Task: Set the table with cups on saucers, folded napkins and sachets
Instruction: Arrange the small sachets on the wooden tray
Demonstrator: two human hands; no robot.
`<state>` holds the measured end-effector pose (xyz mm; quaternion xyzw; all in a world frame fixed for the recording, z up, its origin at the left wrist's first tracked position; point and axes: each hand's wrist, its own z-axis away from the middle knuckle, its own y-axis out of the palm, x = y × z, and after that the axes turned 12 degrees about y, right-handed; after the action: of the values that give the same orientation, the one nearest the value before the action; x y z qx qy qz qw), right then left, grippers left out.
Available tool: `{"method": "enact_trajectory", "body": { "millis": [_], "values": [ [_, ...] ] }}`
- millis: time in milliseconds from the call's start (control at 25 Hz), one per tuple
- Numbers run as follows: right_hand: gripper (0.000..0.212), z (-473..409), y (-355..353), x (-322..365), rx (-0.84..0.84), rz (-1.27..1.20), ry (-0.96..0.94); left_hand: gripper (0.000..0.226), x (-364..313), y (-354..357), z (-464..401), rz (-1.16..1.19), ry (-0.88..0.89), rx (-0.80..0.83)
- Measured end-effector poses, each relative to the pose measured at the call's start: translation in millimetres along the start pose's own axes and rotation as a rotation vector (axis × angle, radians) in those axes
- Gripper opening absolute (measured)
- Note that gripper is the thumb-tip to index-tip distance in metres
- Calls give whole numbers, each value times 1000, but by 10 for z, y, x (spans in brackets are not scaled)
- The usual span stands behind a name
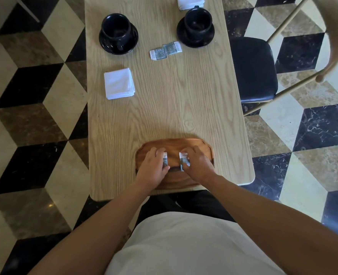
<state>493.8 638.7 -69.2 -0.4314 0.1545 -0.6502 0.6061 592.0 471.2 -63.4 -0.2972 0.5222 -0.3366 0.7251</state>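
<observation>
Two black cups stand on black saucers at the far end of the table: the left cup [116, 28] and the right cup [198, 21]. Between them lie two sachets [165, 51], side by side. One folded white napkin [119, 83] lies at the left, a second napkin [190, 2] sits at the far edge. Over the wooden tray [174, 144] near me, my left hand [153, 167] pinches a sachet [165, 158] and my right hand [198, 165] pinches another sachet [184, 160]. Fingers partly cover both sachets.
The light wooden table [184, 108] runs away from me. A wooden chair [253, 68] with a black seat stands at the table's right side. The floor is patterned in black, cream and brown tiles.
</observation>
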Motion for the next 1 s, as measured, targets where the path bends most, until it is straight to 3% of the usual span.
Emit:
{"method": "enact_trajectory", "body": {
  "millis": [160,320,520,880,1000],
  "values": [
    [45,-22,-16,-28,-30,38,-68,45,5,-23,63,-184,30,-97],
    [45,-7,58,-54,-34,106,-82,51,42,3,101,-255,41,8],
    [48,18,67,-36,-16,93,-51,50,27,59,154,-362,46,24],
    [45,10,5,-16,-16,11,-64,51,34,0,128,-245,3,-105],
    [40,-61,-103,20,-87,-48,-56,50,122,-105,69,-194,-47,-110]
  ]
}}
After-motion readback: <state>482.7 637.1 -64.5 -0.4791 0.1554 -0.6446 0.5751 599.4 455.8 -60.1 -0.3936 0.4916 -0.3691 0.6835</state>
